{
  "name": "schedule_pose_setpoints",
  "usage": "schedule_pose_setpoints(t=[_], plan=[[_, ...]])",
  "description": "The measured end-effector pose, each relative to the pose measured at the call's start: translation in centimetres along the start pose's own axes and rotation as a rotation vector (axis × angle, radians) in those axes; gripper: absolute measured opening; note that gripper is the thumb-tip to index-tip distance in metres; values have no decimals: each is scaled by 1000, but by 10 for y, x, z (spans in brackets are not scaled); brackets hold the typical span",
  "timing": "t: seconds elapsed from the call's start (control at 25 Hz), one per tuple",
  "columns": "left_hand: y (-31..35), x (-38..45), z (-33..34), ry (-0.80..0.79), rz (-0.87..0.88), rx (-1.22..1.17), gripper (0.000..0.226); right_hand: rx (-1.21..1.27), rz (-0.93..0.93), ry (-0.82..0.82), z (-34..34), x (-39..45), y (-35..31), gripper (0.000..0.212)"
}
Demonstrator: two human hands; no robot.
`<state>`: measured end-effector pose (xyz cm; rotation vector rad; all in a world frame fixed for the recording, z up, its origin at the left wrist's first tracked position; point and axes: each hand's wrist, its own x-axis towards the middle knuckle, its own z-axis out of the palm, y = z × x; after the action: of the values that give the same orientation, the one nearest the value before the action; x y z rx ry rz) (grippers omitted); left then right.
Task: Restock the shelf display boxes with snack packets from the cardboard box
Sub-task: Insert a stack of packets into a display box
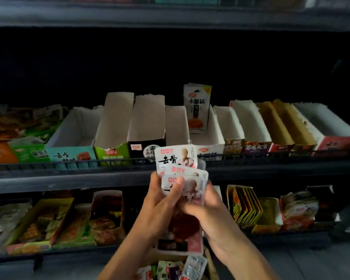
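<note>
Both hands (162, 203) grip snack packets (182, 178); empty display boxes (146, 120) behind.

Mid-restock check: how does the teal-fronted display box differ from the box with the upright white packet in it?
The teal-fronted display box looks empty, while the white-fronted box to its right holds one upright white packet. The teal one stands left of the hands' fanned packets, the white one just right of them. Both are open-topped, white inside, on the middle shelf.

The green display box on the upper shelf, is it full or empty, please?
Empty as far as visible: the green display box shows only bare white inner walls, no packets.
</note>
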<state>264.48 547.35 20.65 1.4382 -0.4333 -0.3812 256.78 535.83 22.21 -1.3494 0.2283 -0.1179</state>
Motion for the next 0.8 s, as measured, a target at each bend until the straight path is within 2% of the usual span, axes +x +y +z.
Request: schedule_pose_setpoints(t=[0.24,0.32,0.44,0.48,0.6,0.68,0.72,0.8], plan=[[26,28,56,-1,85,16,27,-58,-48,1,-46,7,-39,54],[38,49,90,-94,87,-6,29,-62,-108,89,-80,9,-60,54],[44,92,151,-351,74,94,63,4,-218,238,-153,5,-91,52],[42,107,171,-386,95,155,67,33,-263,284,-178,4,-101,53],[31,152,242,-288,278,439,36,152,-392,470,-272,9,-134,59],[25,180,285,-324,443,690,28,173,-433,580,-327,19,-153,61],[21,192,306,-358,536,840,27,152,-443,630,-351,26,-161,60],[15,211,339,-406,669,1142,41,74,-454,724,-393,45,-171,57]])
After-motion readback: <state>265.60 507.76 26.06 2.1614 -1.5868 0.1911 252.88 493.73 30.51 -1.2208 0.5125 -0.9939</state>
